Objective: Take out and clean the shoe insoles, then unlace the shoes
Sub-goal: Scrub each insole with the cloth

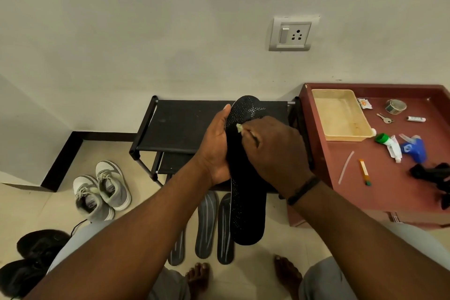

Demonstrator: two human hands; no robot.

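I hold the long black perforated foam insole [246,202] upright before the black fabric shoe rack [185,124], my left hand [216,146] curled round its edge. My right hand [275,151] pinches a small pale-green cloth wad [239,127] against its surface.

The insole [246,202] is showing black with a pale dotted grid. Three grey insoles [205,224] are carrying lighter streaks. The sneakers [102,190] are showing grey and white, the worktop [394,192] maroon, the tray [341,114] cream, the spray bottle [414,148] blue.
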